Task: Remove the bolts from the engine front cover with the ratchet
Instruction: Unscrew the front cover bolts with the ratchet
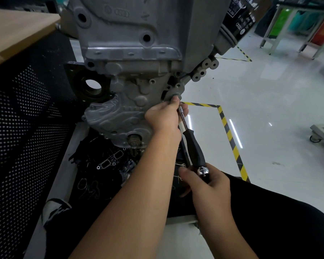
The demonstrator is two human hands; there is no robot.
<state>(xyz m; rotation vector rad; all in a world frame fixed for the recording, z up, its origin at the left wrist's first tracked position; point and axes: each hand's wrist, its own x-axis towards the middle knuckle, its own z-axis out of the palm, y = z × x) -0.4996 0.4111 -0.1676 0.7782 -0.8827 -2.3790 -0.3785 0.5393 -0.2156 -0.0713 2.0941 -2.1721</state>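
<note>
While both hands work at the lower right edge of the engine, the left hand sits highest, its fingers curled over the head end of the ratchet, with the fingertips pressed against a boss at the rim of the engine front cover. Whether a bolt lies under those fingertips cannot be told; the hand hides the spot.

Right hand: lower and nearer the camera, fingers wrapped round the butt end of the ratchet, a chrome cap showing just above the thumb.

Ratchet: chrome shank and black grip, running on a slant from the left hand down to the right hand, spanning the gap between them, just beside the cover's right edge.

Engine front cover: grey cast metal, ribbed, to the left of the left hand and touching its fingertips; a short splined shaft projects at its lower end.

Engine block: grey casting above the cover, with several open bolt holes.

Oil filter: black canister, upper right, well apart from the hands.

Tray: pale rim, below the engine, holding dark gaskets and small parts.

Table: wooden top, upper left, above a black perforated panel.

Floor: glossy white, with yellow-and-black tape right of the ratchet.
</note>
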